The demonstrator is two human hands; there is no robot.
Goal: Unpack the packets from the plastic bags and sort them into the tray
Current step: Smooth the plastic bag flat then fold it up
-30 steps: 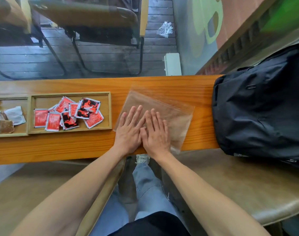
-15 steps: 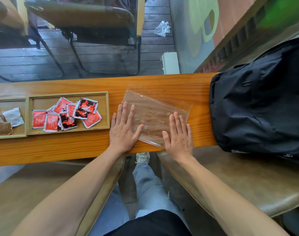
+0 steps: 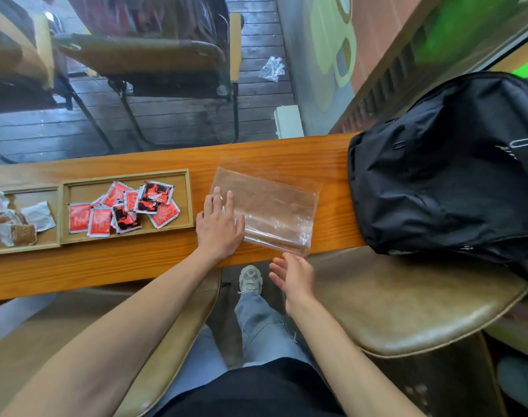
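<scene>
A flat, clear plastic bag (image 3: 274,209) lies on the wooden counter (image 3: 136,266), with nothing visible inside it. My left hand (image 3: 219,225) presses flat on the bag's left end, fingers straight. Just off the counter's near edge, below the bag's right corner, my right hand (image 3: 292,273) hovers with relaxed fingers and holds nothing. To the left sits a wooden tray (image 3: 190,200). Its right compartment holds several red and black packets (image 3: 124,209). Its left compartment holds brown and white packets (image 3: 16,219).
A black backpack (image 3: 443,176) rests on the counter's right end and on the padded seat (image 3: 407,308) beside me. Beyond the counter are chairs (image 3: 154,64) on a plank floor and a crumpled plastic scrap (image 3: 271,69). My legs and a shoe (image 3: 250,279) are below.
Both hands lay flat on the bag and spread apart. Now my right hand has slid off the bag and past the counter's near edge, while my left stays on the bag's left end.
</scene>
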